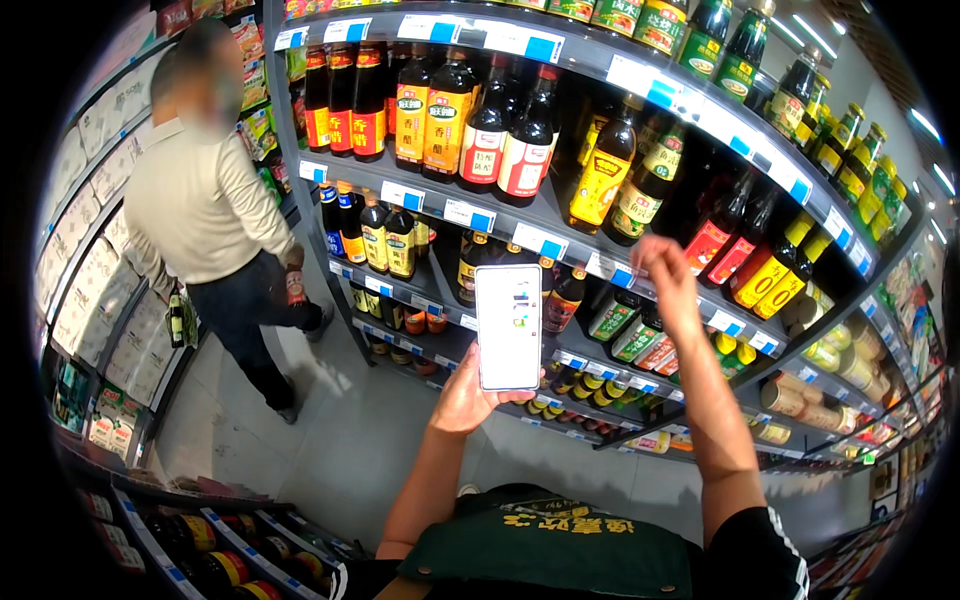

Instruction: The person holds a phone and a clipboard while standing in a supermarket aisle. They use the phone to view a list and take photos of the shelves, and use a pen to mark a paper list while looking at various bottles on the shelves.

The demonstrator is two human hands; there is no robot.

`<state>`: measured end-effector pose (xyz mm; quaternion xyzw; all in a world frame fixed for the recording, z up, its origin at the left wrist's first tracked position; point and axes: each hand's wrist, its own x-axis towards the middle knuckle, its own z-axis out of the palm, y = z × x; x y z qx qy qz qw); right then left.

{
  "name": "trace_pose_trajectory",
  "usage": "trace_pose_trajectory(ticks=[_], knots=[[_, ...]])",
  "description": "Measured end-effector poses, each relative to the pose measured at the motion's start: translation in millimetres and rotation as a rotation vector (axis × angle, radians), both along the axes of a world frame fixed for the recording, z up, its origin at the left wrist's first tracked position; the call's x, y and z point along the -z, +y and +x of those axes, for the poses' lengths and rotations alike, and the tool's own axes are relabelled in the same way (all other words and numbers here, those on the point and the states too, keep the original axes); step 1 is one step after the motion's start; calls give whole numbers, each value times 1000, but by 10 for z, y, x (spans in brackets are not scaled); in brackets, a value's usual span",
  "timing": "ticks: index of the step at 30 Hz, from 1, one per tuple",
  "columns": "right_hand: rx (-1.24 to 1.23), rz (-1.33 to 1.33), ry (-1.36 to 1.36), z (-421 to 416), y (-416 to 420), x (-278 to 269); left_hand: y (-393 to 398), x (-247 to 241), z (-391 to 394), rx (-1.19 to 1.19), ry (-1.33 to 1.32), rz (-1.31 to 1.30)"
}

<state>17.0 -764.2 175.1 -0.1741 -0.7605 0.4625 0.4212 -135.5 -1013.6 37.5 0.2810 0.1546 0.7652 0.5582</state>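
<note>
My left hand [459, 397] holds a smartphone [509, 330] upright by its lower end, with the lit screen facing me. Small pictures line the right side of that screen, too small to make out. Raised before the shelf edge is my right hand [667, 281], its fingers bent and blurred; whether they touch the shelf or hold anything small is unclear. Just beyond it, on the middle shelf, stand a dark sauce bottle with a pale green label [637, 210] and a yellow-labelled bottle [600, 180]. Red-labelled bottles [709, 244] stand to its right.
A grey shelf rack [555, 214] of sauce and vinegar bottles curves across the view, price tags [540, 240] along its edges. At left, a person [214, 202] carries bottles beside shelves of white packages [101, 277]. Another bottle rack [157, 540] rises at the lower left.
</note>
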Motion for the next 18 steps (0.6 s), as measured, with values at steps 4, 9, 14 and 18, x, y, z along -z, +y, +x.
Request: trace_pose_trajectory(ticks=[4, 9, 14, 18], knots=[[18, 53, 142, -526, 403, -809, -122, -16, -72, -61, 9, -46], [260, 166, 12, -997, 485, -1332, -206, 173, -114, -88, -74, -18], [350, 142, -30, -1470, 687, -1272, -262, 401, -156, -165, -181, -102], [368, 72, 57, -1632, 852, -1121, -225, 387, -195, -180, -212, -149]])
